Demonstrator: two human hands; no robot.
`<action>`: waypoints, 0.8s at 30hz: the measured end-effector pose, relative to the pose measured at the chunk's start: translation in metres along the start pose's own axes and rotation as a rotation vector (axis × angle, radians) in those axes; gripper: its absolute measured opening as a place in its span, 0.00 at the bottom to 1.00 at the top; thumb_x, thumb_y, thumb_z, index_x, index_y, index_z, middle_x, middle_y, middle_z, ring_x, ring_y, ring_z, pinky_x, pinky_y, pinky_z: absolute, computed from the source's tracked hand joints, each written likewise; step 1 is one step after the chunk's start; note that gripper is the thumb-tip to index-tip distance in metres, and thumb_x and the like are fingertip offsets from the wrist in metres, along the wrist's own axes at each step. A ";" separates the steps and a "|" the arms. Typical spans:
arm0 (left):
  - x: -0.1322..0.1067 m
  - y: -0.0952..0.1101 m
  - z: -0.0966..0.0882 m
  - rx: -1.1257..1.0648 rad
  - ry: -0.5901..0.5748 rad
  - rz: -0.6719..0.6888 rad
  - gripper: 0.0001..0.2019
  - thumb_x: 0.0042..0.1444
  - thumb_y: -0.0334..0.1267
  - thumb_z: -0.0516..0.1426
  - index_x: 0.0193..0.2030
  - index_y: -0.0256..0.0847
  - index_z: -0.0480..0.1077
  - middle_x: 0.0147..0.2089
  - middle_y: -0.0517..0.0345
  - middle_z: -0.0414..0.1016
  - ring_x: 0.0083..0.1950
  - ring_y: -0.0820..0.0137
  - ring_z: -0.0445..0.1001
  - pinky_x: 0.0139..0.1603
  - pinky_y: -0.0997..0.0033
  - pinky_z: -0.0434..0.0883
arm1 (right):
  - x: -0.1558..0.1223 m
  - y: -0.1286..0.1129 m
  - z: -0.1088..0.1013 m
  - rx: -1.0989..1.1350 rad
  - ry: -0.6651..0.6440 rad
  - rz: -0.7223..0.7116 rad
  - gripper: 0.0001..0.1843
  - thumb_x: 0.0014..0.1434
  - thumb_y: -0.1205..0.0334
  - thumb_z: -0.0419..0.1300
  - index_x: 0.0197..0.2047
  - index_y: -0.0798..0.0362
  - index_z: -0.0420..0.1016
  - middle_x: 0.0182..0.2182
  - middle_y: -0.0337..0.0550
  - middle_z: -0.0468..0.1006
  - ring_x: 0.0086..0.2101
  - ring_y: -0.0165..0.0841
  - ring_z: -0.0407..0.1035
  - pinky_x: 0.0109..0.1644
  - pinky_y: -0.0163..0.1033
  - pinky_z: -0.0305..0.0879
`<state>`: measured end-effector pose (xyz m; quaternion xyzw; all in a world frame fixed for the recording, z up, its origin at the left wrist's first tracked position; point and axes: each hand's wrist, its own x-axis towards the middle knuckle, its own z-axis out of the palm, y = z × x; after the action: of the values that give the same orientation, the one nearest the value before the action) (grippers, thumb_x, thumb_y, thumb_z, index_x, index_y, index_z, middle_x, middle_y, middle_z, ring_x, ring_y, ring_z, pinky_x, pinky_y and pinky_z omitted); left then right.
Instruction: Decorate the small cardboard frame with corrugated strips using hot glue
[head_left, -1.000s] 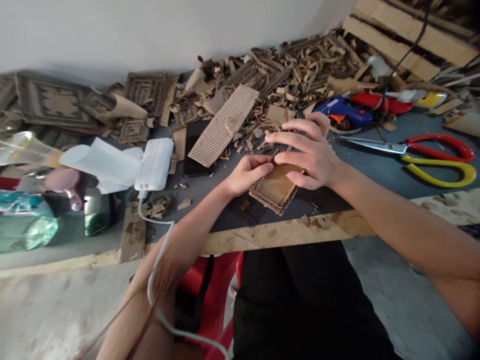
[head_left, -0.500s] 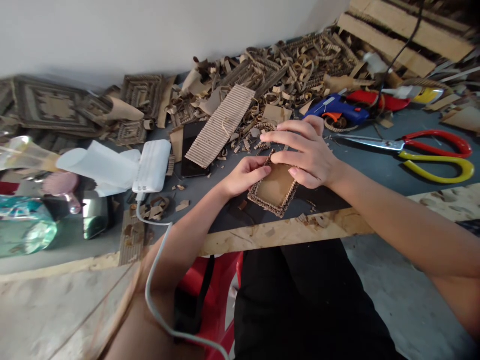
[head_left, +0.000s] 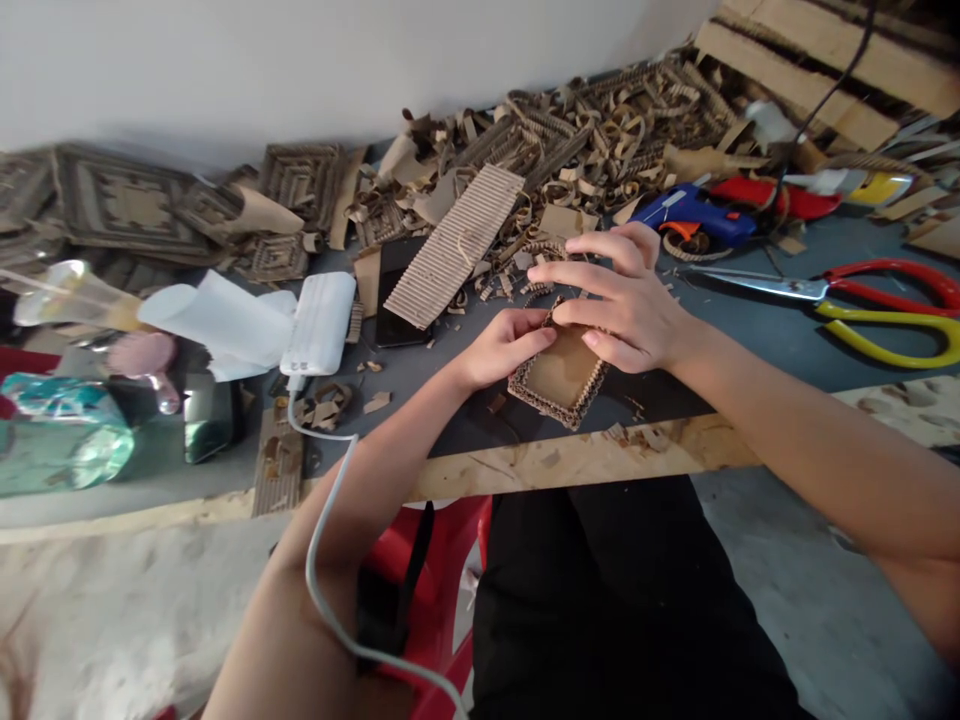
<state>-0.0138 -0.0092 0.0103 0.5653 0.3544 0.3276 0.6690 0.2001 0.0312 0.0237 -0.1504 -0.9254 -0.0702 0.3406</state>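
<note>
A small rectangular cardboard tray [head_left: 561, 372] with a raised corrugated rim is held over the table's near edge, one corner toward me. My left hand [head_left: 507, 348] grips its left side, thumb on the rim and fingers behind. Across the far right side lies my right hand [head_left: 622, 305]; its thumb and a finger press on the rim while the other fingers are spread above. Just beyond the hands are small corrugated scraps [head_left: 501, 278] and a flat corrugated cardboard piece [head_left: 454, 246], which partly covers a dark phone [head_left: 397, 325].
Scissors [head_left: 832, 290] and a blue glue gun [head_left: 694, 217] lie to the right. Curled cardboard strips [head_left: 592, 130] heap along the wall. On the left are a white power bank [head_left: 319, 325] with a cable over my left arm, a pink hairbrush [head_left: 142, 355] and a clear bottle [head_left: 67, 440].
The view has shifted slightly, so everything on the table sits a little further right. Both hands keep nearly the same hold on the cardboard tray.
</note>
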 end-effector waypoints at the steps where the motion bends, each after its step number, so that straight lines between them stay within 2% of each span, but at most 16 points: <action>1: 0.000 0.001 0.000 -0.015 -0.005 0.001 0.25 0.50 0.58 0.66 0.40 0.35 0.77 0.29 0.59 0.76 0.28 0.76 0.73 0.30 0.78 0.69 | 0.000 0.000 0.000 0.001 0.006 0.002 0.25 0.72 0.49 0.36 0.45 0.46 0.73 0.67 0.29 0.66 0.63 0.44 0.59 0.64 0.63 0.55; 7: 0.001 0.002 0.002 -0.089 0.009 0.008 0.21 0.50 0.52 0.67 0.40 0.34 0.78 0.33 0.58 0.80 0.34 0.74 0.77 0.36 0.77 0.72 | 0.000 0.000 0.001 0.011 -0.035 0.018 0.26 0.72 0.50 0.36 0.45 0.47 0.74 0.67 0.30 0.66 0.64 0.44 0.58 0.65 0.63 0.54; 11: 0.000 0.001 0.002 -0.096 0.021 0.013 0.20 0.50 0.51 0.67 0.40 0.34 0.78 0.33 0.58 0.80 0.34 0.73 0.77 0.37 0.77 0.72 | -0.003 0.001 0.003 -0.003 0.025 -0.013 0.22 0.72 0.52 0.39 0.45 0.47 0.73 0.67 0.32 0.66 0.62 0.42 0.59 0.63 0.61 0.58; 13: 0.000 0.000 0.001 -0.089 0.025 0.013 0.21 0.50 0.52 0.67 0.40 0.34 0.78 0.33 0.58 0.80 0.33 0.73 0.76 0.35 0.77 0.71 | -0.005 0.003 0.004 -0.005 0.022 0.005 0.22 0.71 0.50 0.39 0.47 0.46 0.72 0.68 0.33 0.65 0.61 0.42 0.60 0.63 0.60 0.59; 17: 0.000 0.000 0.002 -0.105 0.049 0.012 0.21 0.51 0.52 0.66 0.41 0.34 0.78 0.32 0.59 0.78 0.31 0.74 0.75 0.31 0.77 0.68 | -0.007 0.005 0.006 0.027 -0.008 0.062 0.23 0.71 0.46 0.39 0.49 0.41 0.73 0.70 0.26 0.62 0.61 0.40 0.61 0.67 0.59 0.55; 20: 0.000 -0.001 0.002 -0.119 0.056 -0.001 0.20 0.52 0.51 0.66 0.39 0.34 0.77 0.31 0.59 0.77 0.29 0.75 0.73 0.30 0.77 0.67 | -0.005 0.004 0.005 0.006 0.015 0.033 0.20 0.70 0.50 0.41 0.48 0.42 0.72 0.70 0.27 0.62 0.61 0.40 0.61 0.66 0.58 0.54; 24: 0.000 -0.001 0.003 -0.126 0.054 -0.008 0.19 0.52 0.50 0.66 0.39 0.34 0.77 0.32 0.58 0.78 0.32 0.73 0.75 0.35 0.75 0.70 | -0.001 0.001 0.003 -0.030 0.036 0.007 0.19 0.70 0.53 0.41 0.46 0.44 0.72 0.67 0.31 0.66 0.61 0.41 0.60 0.63 0.58 0.56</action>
<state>-0.0113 -0.0113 0.0095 0.5118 0.3533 0.3615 0.6947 0.1994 0.0330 0.0207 -0.1575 -0.9175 -0.0855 0.3550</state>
